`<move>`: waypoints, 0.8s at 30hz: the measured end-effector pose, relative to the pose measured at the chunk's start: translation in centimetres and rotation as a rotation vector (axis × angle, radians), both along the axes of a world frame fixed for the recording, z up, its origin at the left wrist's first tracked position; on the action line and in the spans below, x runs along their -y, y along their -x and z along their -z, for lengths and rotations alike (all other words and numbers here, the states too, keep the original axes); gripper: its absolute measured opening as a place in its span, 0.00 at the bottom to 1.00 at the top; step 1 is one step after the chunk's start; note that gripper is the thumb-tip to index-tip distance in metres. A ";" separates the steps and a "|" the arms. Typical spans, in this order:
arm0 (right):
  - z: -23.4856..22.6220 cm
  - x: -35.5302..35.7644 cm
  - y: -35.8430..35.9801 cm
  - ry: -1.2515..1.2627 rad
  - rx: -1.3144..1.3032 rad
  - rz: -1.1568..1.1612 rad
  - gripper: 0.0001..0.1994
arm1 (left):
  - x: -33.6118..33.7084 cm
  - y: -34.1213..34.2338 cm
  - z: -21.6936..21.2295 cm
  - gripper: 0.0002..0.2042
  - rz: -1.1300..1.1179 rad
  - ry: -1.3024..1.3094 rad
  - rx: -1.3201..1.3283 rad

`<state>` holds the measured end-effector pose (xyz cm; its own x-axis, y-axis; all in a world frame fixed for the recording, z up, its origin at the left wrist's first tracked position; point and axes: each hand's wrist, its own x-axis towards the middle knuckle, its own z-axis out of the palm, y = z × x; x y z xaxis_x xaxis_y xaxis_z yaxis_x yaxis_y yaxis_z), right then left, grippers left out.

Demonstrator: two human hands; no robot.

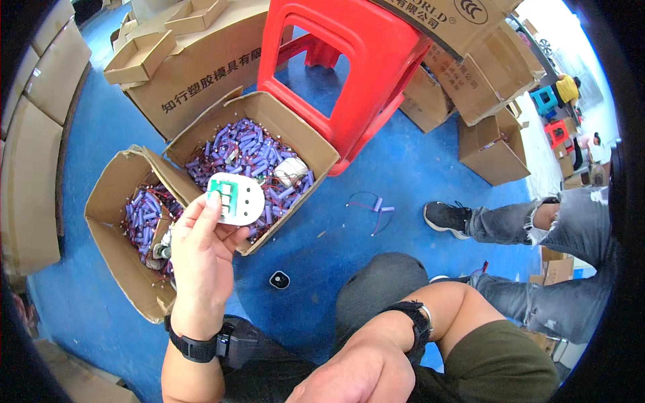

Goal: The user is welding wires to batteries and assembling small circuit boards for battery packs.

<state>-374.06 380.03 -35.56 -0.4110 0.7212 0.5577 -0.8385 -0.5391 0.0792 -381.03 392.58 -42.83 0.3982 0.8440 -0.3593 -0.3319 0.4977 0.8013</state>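
My left hand (205, 245) pinches a white rounded plastic piece (247, 201) between thumb and fingers. A green circuit board (228, 191) is set in its left side, under my thumb; dark round holes dot the right side. The piece is held above an open cardboard box (321, 151) filled with purple cylindrical cells (245, 141) on thin wires. A white rounded object (290, 172) lies on those cells. Beside it, a second open box (107, 201) holds more cells (142, 218), partly behind my hand. My right hand (359, 376) is at the lower edge, its fingers out of sight.
A red plastic stool (396, 47) stands behind the boxes. Two loose wired cells (379, 207) and a small black-and-white square device (279, 279) lie on the blue floor. Another person's leg in torn jeans (504, 225) extends from the right. Cartons (489, 151) stand around.
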 end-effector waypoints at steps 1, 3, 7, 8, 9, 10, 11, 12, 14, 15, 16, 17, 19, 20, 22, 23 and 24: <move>0.7 -0.5 0.3 -0.101 -0.013 0.054 0.19 | -0.3 0.2 -0.1 0.08 -0.022 0.023 -0.008; 0.8 -0.6 0.4 -0.195 -0.025 0.109 0.19 | -0.9 0.7 0.0 0.08 -0.047 0.014 0.004; 0.0 -0.3 0.4 -0.064 0.053 0.198 0.20 | -1.5 1.0 -0.1 0.09 -0.072 -0.011 0.036; 0.0 -0.3 0.5 -0.111 0.042 0.236 0.21 | -1.5 0.9 -0.2 0.09 -0.082 -0.012 0.034; -1.4 0.1 -0.7 0.098 0.073 0.060 0.21 | -1.6 1.1 -0.5 0.08 -0.090 -0.009 0.025; -0.8 0.1 -0.5 0.094 0.067 0.055 0.21 | -1.7 1.3 -0.4 0.08 -0.095 -0.013 0.019; 0.4 0.0 -0.3 0.008 0.107 -0.003 0.20 | -1.9 1.7 -0.1 0.08 -0.097 -0.036 0.021; 1.0 -0.3 -0.2 -0.070 0.154 -0.055 0.19 | -2.2 1.7 0.3 0.07 -0.094 -0.051 0.031; 1.5 -0.9 -0.2 -0.128 0.233 0.120 0.16 | -2.6 1.5 1.2 0.07 -0.106 -0.044 -0.024; 1.8 -1.3 -0.6 -0.237 0.362 0.188 0.16 | -2.9 1.4 1.6 0.07 -0.117 -0.040 -0.078; 2.1 -1.5 -0.9 -0.347 0.492 0.256 0.15 | -3.1 1.3 2.0 0.07 -0.119 -0.037 -0.079; 2.4 -1.4 -0.7 -0.314 0.534 0.222 0.14 | -3.5 1.9 2.3 0.06 -0.106 -0.026 -0.106; 2.5 -2.1 -1.5 -0.395 0.721 0.235 0.13 | -4.0 2.9 2.7 0.06 -0.097 -0.002 -0.125; 2.9 -2.3 -1.5 -0.452 0.781 0.310 0.13 | -4.3 3.5 2.8 0.06 -0.109 -0.001 -0.135; 2.6 -2.5 -1.9 -0.468 0.837 0.271 0.13 | -5.0 4.8 2.9 0.06 -0.163 -0.038 -0.085; 2.5 -2.5 -1.9 -0.466 0.925 0.297 0.13 | -5.2 5.7 2.3 0.07 -0.185 -0.069 -0.064; 2.5 -2.6 -2.0 -0.472 1.004 0.320 0.13 | -5.7 6.9 1.7 0.07 -0.211 -0.075 -0.035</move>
